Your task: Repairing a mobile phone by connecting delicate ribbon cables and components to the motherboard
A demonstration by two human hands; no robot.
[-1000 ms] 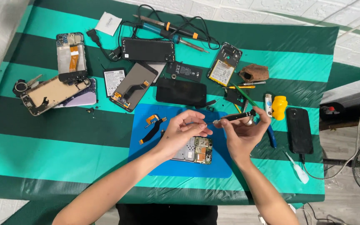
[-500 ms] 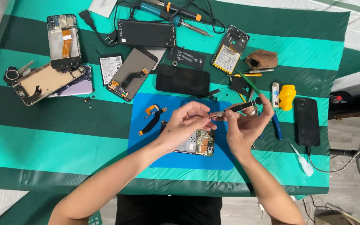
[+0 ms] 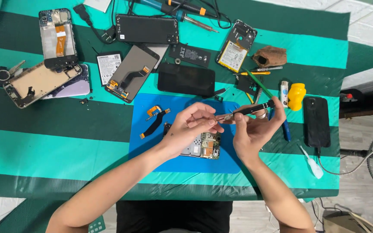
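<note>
Your right hand (image 3: 255, 129) is gripping a black screwdriver (image 3: 251, 108), fingers closed around its handle, while your left hand (image 3: 193, 127) is pinching its metal tip (image 3: 228, 116) between thumb and fingertips. Both are hovering just above the opened phone (image 3: 203, 146), which is lying on the blue mat (image 3: 152, 146) on the striped table (image 3: 65, 129), beside an orange-ended flex cable (image 3: 154, 118)

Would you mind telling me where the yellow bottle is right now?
In the head view, the yellow bottle stands on the right of the table, between a white lighter and a black phone, just beyond the right hand.
</note>
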